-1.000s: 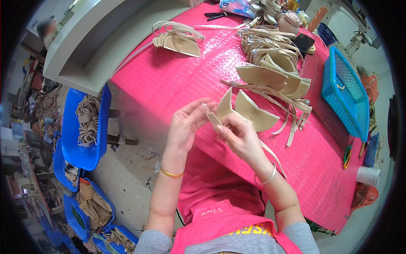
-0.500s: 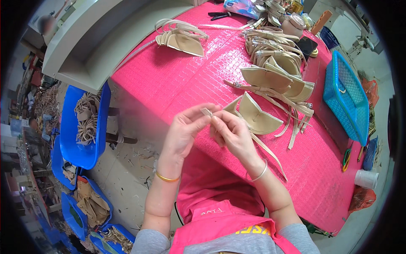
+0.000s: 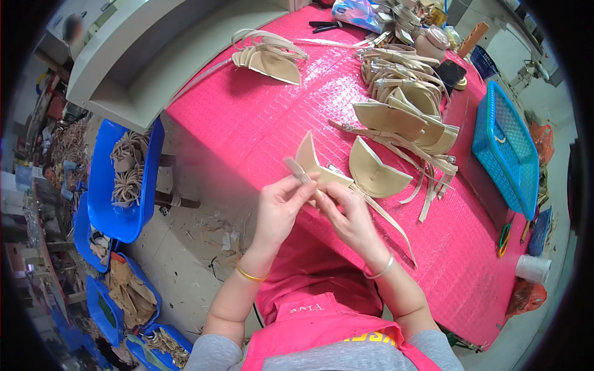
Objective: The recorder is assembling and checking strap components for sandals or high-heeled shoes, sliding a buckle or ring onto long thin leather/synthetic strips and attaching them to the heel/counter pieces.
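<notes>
Both hands meet at the near edge of the pink-covered table. My left hand (image 3: 281,207) pinches a beige strap (image 3: 297,168), whose short, slightly blurred end sticks up beyond the fingers. Beside it, my right hand (image 3: 351,217) is closed on the same strap at the fingertips. Just past the fingers stands a beige folded piece (image 3: 315,159) with a pointed flap and a small metal buckle near it; whether it joins the held strap I cannot tell. To its right lies a cupped beige shoe-upper piece (image 3: 378,173), with a long thin strap (image 3: 393,222) trailing toward me.
Stacked beige strapped pieces (image 3: 402,93) fill the table's right middle; a smaller stack (image 3: 269,63) lies far left. A turquoise basket (image 3: 504,148), green-handled scissors (image 3: 504,238) and a white thread spool (image 3: 533,269) line the right edge. Blue bins (image 3: 145,198) stand at left.
My hands have shifted slightly down, and the strap end now points up past my left fingers. The folded beige piece beyond them shows more fully, its flap upright.
</notes>
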`<state>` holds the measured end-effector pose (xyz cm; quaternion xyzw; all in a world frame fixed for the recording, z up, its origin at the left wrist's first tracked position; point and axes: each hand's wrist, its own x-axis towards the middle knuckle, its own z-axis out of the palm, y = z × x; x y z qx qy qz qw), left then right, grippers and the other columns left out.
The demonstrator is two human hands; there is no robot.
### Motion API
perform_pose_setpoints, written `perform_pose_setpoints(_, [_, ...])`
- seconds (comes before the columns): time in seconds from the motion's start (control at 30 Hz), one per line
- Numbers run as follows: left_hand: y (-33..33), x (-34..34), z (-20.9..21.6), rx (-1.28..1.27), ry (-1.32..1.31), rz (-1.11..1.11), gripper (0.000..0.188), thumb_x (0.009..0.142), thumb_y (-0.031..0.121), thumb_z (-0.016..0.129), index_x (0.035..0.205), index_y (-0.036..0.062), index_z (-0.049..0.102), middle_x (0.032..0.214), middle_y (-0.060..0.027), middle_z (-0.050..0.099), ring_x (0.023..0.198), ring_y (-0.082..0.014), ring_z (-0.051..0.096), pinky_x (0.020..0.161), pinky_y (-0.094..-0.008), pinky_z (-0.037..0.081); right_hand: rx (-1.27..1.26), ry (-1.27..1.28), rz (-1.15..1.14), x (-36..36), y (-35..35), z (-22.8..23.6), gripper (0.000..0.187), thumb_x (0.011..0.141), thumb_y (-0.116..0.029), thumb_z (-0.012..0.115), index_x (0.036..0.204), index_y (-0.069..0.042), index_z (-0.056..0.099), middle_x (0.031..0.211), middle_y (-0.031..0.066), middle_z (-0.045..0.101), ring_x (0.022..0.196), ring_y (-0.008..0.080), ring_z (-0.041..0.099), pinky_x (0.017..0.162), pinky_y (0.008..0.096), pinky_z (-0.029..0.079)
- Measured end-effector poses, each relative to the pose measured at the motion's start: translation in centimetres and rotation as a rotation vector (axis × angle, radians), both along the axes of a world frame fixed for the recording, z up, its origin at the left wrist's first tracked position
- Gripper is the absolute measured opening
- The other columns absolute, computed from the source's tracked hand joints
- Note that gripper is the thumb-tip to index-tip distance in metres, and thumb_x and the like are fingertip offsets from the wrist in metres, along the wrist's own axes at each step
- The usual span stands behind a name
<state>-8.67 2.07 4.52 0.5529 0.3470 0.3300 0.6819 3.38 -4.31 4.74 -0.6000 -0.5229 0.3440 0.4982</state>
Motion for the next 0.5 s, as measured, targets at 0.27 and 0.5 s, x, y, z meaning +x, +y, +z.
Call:
perform_pose_setpoints(0.27, [0.8, -0.4, 0.7, -0.200, -0.094, -0.195, 0.022, 0.086, 0.009, 0.047, 0.101, -0.0062, 0.055, 0.081, -0.0090, 0.061, 0.069, -0.0124, 0.058, 0.059, -0.0230, 0.047, -0.001, -0.260, 0.053, 2.6, 3.5, 2.8, 0.008, 0.070, -0.002, 0.060, 0.078, -0.001, 0.059, 0.070, 0.0094, 0.053, 0.062, 0.0252, 0.054, 0.056, 0.0316, 0.043])
perform_pose_setpoints(0.5, [0.1, 0.5, -0.5, -0.314, -0.205, -0.005, 0.028, 0.086, 0.019, 0.050, 0.095, -0.0057, 0.059, 0.084, -0.0134, 0.063, 0.072, -0.0193, 0.063, 0.066, -0.0295, 0.051, 0.716, -0.720, 0.063, 2.2, 0.0, -0.9, 0.018, 0.059, -0.003, 0.064, 0.075, -0.006, 0.058, 0.082, 0.0046, 0.057, 0.073, 0.0201, 0.056, 0.056, 0.0305, 0.045])
